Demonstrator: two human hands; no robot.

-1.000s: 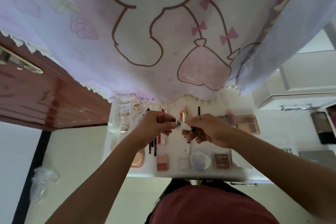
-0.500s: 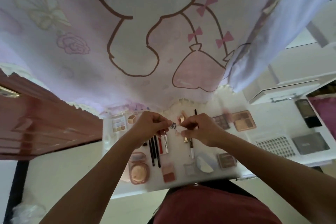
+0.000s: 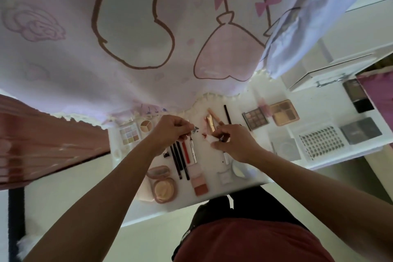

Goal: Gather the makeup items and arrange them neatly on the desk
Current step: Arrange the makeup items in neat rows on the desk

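Makeup lies in rows on the white desk (image 3: pixel 214 197). My left hand (image 3: pixel 170 131) pinches a small silver-tipped item (image 3: pixel 194 131) above the pencils. My right hand (image 3: pixel 232 141) holds a small white piece (image 3: pixel 209 138) and a dark slim stick (image 3: pixel 223 139); what they are I cannot tell. Below my left hand lie dark pencils (image 3: pixel 179 160), a red stick (image 3: pixel 186 153) and a silver tube (image 3: pixel 193 152). A round powder compact (image 3: pixel 164 189) and a pink blush palette (image 3: pixel 198 183) sit near the front edge. Gold tubes (image 3: pixel 210 122) lie at the back.
Eyeshadow palettes (image 3: pixel 255 118) (image 3: pixel 284 112) and a pastel palette (image 3: pixel 129 134) line the back. A lash tray (image 3: pixel 321 142) and grey box (image 3: pixel 360 130) sit right. A pink cartoon curtain (image 3: pixel 148 38) hangs over the desk's rear. A brown wooden panel (image 3: pixel 42 138) stands left.
The view has dropped and shifted, showing more of the desk's right side. Both hands stay close together over the desk, holding the same small pieces, now slightly further apart.
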